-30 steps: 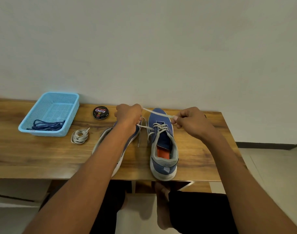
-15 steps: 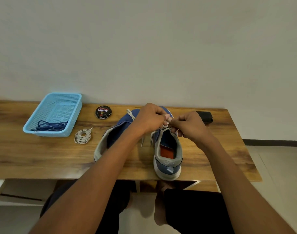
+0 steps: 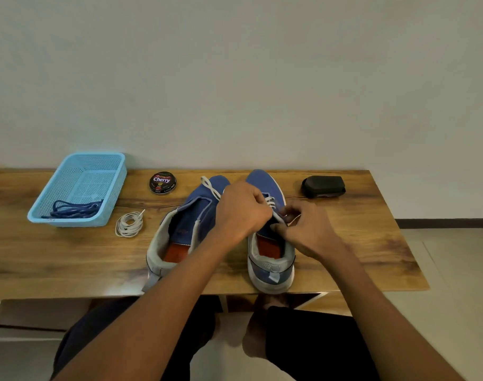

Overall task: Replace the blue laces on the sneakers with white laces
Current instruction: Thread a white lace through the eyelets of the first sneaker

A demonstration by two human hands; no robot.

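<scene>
The right sneaker (image 3: pixel 267 243) stood on the bench (image 3: pixel 372 259) with its long axis running 12 to 6 o'clock, toe toward the wall and heel at the near edge. Both hands met directly over its upper eyelets. The left hand (image 3: pixel 241 211) was curled closed, apparently pinching the white lace (image 3: pixel 270 201) at the tongue; the exact grip was hidden under the knuckles. The right hand (image 3: pixel 306 232), at 3 o'clock of the left and touching it, pinched the same lace between curled fingertips. A free lace end (image 3: pixel 210 187) trailed toward 11 o'clock across the left sneaker (image 3: pixel 185 224).

The left sneaker lay just beside the right one at 9 o'clock, tilted on its side, unlaced. The spare white lace coil (image 3: pixel 129 224) lay at 9 o'clock of it, nearer the left hand. The blue laces (image 3: pixel 74 209) sat in the basket (image 3: pixel 116 188) farther toward 10 o'clock.

Judgement: the next pull runs sideways, 3 and 9 o'clock. Open bench was available at 3 o'clock; the left sneaker crowded the 9 o'clock side. The right sneaker's heel sat close to the near bench edge.
</scene>
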